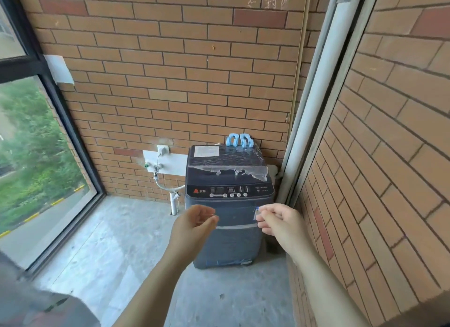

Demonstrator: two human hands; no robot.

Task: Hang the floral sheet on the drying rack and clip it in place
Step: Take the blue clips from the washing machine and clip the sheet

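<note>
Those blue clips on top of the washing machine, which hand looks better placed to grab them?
Probably the right hand. The blue clips sit at the back right of the washing machine lid, more in line with that hand than with the left hand. Both hands look empty, fingers loosely curled.

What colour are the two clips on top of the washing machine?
Light blue. The clips stand at the back of the washing machine lid, clearest in the head view.
</note>
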